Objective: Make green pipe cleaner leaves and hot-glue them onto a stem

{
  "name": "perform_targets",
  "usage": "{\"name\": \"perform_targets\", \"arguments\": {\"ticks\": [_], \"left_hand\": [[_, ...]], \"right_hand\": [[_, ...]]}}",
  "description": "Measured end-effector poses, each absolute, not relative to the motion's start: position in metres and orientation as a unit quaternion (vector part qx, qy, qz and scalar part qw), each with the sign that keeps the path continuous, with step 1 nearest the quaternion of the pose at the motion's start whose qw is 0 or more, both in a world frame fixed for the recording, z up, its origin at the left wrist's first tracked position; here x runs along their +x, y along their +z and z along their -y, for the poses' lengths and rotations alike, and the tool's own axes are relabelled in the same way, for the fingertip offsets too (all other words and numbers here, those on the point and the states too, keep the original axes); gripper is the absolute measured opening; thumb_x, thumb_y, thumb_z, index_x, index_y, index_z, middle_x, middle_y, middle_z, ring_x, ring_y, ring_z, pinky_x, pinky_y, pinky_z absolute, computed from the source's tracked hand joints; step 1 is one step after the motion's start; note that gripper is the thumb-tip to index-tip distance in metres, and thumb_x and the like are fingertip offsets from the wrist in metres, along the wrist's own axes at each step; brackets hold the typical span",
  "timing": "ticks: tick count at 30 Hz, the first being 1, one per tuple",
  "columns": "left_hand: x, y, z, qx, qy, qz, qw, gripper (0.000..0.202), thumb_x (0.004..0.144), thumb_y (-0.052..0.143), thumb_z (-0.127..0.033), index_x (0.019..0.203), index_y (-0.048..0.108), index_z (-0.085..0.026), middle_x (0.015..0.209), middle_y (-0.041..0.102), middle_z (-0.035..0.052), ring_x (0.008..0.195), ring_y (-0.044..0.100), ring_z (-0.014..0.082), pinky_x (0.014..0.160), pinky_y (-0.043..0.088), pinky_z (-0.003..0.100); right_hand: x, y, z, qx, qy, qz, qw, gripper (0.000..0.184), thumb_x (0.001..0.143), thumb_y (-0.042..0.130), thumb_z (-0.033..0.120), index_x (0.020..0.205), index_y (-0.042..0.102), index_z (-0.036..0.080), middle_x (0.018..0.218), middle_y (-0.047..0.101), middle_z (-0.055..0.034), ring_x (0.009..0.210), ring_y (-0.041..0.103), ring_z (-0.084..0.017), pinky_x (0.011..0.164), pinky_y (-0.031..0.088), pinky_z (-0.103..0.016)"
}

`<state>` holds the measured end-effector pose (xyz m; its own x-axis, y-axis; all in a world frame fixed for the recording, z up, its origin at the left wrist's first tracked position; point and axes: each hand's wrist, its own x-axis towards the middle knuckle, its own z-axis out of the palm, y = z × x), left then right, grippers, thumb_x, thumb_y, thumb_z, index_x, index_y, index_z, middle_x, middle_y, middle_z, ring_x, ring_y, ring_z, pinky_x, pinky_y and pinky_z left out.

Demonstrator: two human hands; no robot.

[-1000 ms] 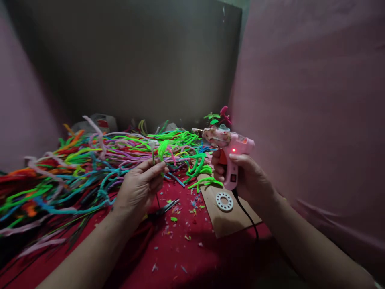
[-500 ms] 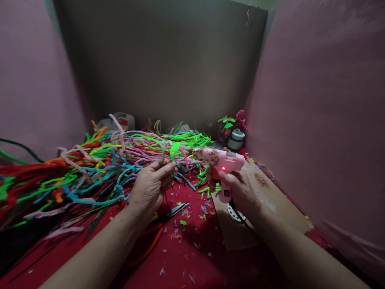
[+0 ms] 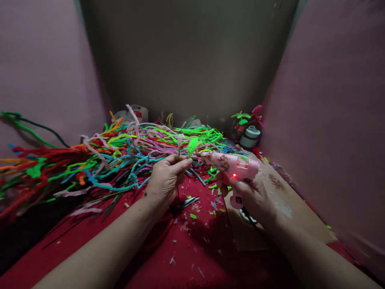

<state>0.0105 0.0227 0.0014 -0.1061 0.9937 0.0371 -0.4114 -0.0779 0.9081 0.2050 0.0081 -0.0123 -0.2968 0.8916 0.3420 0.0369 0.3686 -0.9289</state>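
My left hand (image 3: 166, 178) is closed in a pinch round a thin wire stem with a bright green pipe-cleaner leaf (image 3: 191, 146) at its top. My right hand (image 3: 252, 194) grips a pink glue gun (image 3: 233, 165) by the handle; a red light glows on it. The gun's nozzle points left and sits right beside the green leaf. Its black cord runs down past my right wrist.
A big heap of coloured pipe cleaners (image 3: 99, 160) covers the red cloth (image 3: 192, 257) to the left and behind. Scissors (image 3: 183, 204) and cut scraps lie below my hands. A brown board (image 3: 285, 216) lies right, with a small jar (image 3: 249, 137) and pipe-cleaner flower behind. Pink walls close both sides.
The glue gun has dropped and swung left until its nozzle reaches the green leaf. The camera has turned, so everything sits further right in the picture. My left hand keeps its hold.
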Motion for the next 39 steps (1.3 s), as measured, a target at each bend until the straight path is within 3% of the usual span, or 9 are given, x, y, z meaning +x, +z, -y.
{"name": "perform_targets", "arguments": {"ticks": [7, 12, 19, 23, 27, 33, 39], "left_hand": [[0.012, 0.003, -0.020, 0.387, 0.626, -0.411, 0.537, 0.022, 0.058, 0.074, -0.021, 0.069, 0.057, -0.014, 0.050, 0.043, -0.0072, 0.038, 0.029, 0.0008, 0.038, 0.017, 0.017], [0.011, 0.000, -0.021, 0.397, 0.628, -0.405, 0.534, 0.020, 0.061, 0.072, -0.022, 0.070, 0.056, -0.014, 0.050, 0.043, -0.0069, 0.038, 0.030, 0.0014, 0.038, 0.017, 0.018], [0.010, 0.005, -0.022, 0.359, 0.641, -0.335, 0.590, 0.024, 0.066, 0.071, -0.027, 0.074, 0.052, -0.014, 0.055, 0.042, -0.0081, 0.038, 0.021, -0.0003, 0.038, 0.018, 0.016], [0.011, 0.008, -0.018, 0.372, 0.608, -0.348, 0.610, 0.027, 0.065, 0.073, -0.031, 0.072, 0.053, -0.014, 0.055, 0.039, -0.0079, 0.039, 0.023, 0.0003, 0.038, 0.018, 0.017], [0.010, 0.005, -0.019, 0.367, 0.587, -0.337, 0.638, 0.024, 0.066, 0.072, -0.027, 0.067, 0.053, -0.013, 0.050, 0.030, -0.0088, 0.039, 0.021, 0.0011, 0.037, 0.013, 0.017], [0.007, 0.002, -0.021, 0.362, 0.568, -0.323, 0.664, 0.017, 0.066, 0.069, -0.020, 0.067, 0.054, -0.013, 0.050, 0.029, -0.0092, 0.039, 0.020, 0.0010, 0.038, 0.012, 0.017], [0.009, 0.004, -0.018, 0.385, 0.560, -0.325, 0.657, 0.017, 0.070, 0.063, -0.016, 0.063, 0.047, -0.015, 0.048, 0.026, -0.0091, 0.039, 0.019, 0.0026, 0.038, 0.011, 0.019]], "right_hand": [[0.204, -0.008, -0.008, -0.351, 0.415, 0.684, 0.486, 0.018, 0.081, 0.052, 0.038, 0.077, 0.062, 0.023, 0.067, 0.056, -0.0021, 0.059, 0.050, -0.015, 0.050, 0.039, -0.027], [0.203, -0.006, -0.007, -0.363, 0.414, 0.686, 0.475, 0.021, 0.080, 0.052, 0.038, 0.068, 0.061, 0.022, 0.060, 0.054, -0.0023, 0.056, 0.048, -0.015, 0.047, 0.037, -0.027], [0.205, -0.010, -0.009, -0.360, 0.424, 0.678, 0.481, 0.023, 0.081, 0.053, 0.040, 0.069, 0.061, 0.022, 0.062, 0.055, -0.0027, 0.055, 0.047, -0.015, 0.047, 0.035, -0.027], [0.204, -0.012, -0.007, -0.366, 0.408, 0.687, 0.478, 0.018, 0.081, 0.054, 0.039, 0.087, 0.063, 0.024, 0.064, 0.054, -0.0025, 0.055, 0.046, -0.015, 0.044, 0.032, -0.027], [0.198, -0.005, -0.001, -0.353, 0.372, 0.715, 0.475, 0.032, 0.080, 0.055, 0.036, 0.111, 0.059, 0.027, 0.068, 0.056, -0.0025, 0.052, 0.045, -0.015, 0.044, 0.034, -0.028], [0.195, 0.002, 0.000, -0.327, 0.305, 0.750, 0.488, 0.024, 0.080, 0.054, 0.031, 0.101, 0.065, 0.025, 0.063, 0.057, -0.0008, 0.050, 0.045, -0.013, 0.046, 0.038, -0.027], [0.197, -0.006, 0.000, -0.352, 0.356, 0.709, 0.497, 0.028, 0.079, 0.057, 0.034, 0.104, 0.063, 0.024, 0.068, 0.059, -0.0017, 0.048, 0.044, -0.012, 0.037, 0.032, -0.024]]}}
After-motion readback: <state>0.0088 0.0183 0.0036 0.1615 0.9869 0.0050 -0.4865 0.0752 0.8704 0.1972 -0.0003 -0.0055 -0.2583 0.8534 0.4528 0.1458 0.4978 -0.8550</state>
